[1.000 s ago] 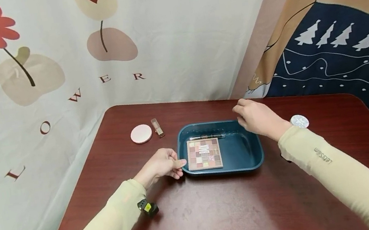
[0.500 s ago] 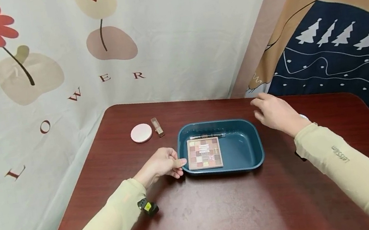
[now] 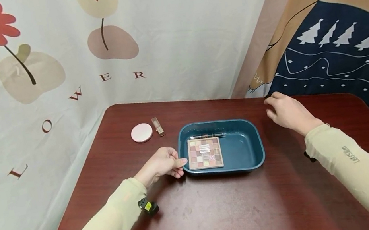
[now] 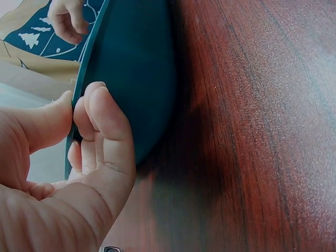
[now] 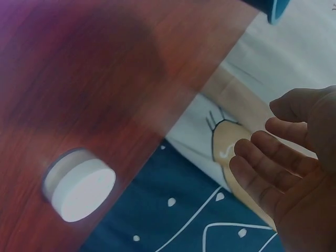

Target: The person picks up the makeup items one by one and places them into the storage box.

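Fingers (image 4: 111,123) of the left hand (image 3: 163,164) pinch the tray (image 3: 242,148) by its left rim; those of the right hand (image 3: 287,112) bend loosely, holding nothing.
We find the tray mid-surface (image 3: 229,212), the palette (image 3: 204,153) in its left half, the pen (image 3: 207,136) along its far wall. We see the jar (image 5: 81,186), near the far edge, only from the right wrist; in the head view the right hand or sleeve (image 3: 356,168) presumably covers it. We worry most there: a low sweep of the wrist could knock the jar off that edge. A hard tug on the rim could skid the tray and slide the palette into the pen; a shove far-left could catch the lipstick (image 3: 158,127) or compact (image 3: 142,133).
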`<state>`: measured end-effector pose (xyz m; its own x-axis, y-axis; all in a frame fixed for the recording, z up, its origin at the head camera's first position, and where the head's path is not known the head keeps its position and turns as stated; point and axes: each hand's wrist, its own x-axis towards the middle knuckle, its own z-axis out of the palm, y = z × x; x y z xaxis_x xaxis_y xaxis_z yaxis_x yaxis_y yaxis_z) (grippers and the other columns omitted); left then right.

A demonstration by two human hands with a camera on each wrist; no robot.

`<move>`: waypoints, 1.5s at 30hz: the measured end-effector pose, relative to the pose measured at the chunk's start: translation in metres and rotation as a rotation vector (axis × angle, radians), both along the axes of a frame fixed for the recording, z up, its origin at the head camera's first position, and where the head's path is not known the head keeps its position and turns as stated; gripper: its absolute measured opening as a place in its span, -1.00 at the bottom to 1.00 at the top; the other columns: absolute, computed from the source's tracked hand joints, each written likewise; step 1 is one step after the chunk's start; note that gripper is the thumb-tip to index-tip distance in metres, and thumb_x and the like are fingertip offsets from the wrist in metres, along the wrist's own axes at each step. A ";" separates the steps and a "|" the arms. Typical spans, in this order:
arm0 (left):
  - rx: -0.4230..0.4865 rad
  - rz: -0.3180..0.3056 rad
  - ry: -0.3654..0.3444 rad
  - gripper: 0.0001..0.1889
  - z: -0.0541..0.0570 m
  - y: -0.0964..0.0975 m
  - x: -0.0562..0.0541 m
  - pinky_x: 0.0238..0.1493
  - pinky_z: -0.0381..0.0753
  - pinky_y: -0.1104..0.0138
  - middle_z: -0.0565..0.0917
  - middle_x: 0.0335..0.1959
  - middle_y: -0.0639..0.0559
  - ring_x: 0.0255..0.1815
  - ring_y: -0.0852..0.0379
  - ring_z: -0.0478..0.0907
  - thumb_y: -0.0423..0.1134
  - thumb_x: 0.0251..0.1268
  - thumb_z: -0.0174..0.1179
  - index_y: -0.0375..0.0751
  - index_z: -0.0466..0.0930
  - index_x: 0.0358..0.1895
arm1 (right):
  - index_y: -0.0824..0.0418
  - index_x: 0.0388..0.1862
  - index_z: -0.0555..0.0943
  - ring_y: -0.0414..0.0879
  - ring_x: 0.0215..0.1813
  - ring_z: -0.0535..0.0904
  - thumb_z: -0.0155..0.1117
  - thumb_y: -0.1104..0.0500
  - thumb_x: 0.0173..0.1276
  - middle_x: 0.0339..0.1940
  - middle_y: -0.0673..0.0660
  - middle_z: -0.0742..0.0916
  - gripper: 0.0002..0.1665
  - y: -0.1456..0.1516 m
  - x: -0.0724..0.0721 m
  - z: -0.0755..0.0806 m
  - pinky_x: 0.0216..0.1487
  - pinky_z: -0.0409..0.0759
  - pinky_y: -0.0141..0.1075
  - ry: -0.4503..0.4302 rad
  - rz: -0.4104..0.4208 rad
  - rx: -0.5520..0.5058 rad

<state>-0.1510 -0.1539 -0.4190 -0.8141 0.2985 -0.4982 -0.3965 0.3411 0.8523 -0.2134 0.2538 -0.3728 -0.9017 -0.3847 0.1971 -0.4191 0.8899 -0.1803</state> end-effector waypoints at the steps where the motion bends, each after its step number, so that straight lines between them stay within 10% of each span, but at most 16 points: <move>1: 0.000 0.001 -0.001 -0.78 0.000 0.000 0.000 -0.48 0.71 0.34 0.59 -0.61 -0.09 -0.62 0.18 0.61 -0.44 0.45 0.24 -0.33 0.39 -0.34 | 0.52 0.07 0.62 0.27 -0.12 0.63 0.22 0.33 0.42 -0.06 0.44 0.65 -0.67 0.002 0.000 -0.001 0.02 0.68 0.18 -0.001 -0.005 0.001; 45: 0.017 0.000 -0.010 -0.78 0.000 0.000 -0.001 -0.49 0.70 0.35 0.58 -0.60 -0.08 -0.62 0.17 0.60 -0.45 0.45 0.24 -0.33 0.37 -0.33 | 0.59 0.13 0.54 0.44 0.02 0.56 0.21 0.26 0.41 0.04 0.58 0.57 -0.55 0.054 -0.005 -0.023 0.08 0.59 0.31 -0.119 -0.149 0.064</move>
<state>-0.1515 -0.1535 -0.4193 -0.8094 0.3064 -0.5009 -0.4048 0.3268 0.8540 -0.2186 0.3074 -0.3961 -0.9652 -0.2533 0.0649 -0.2606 0.9517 -0.1624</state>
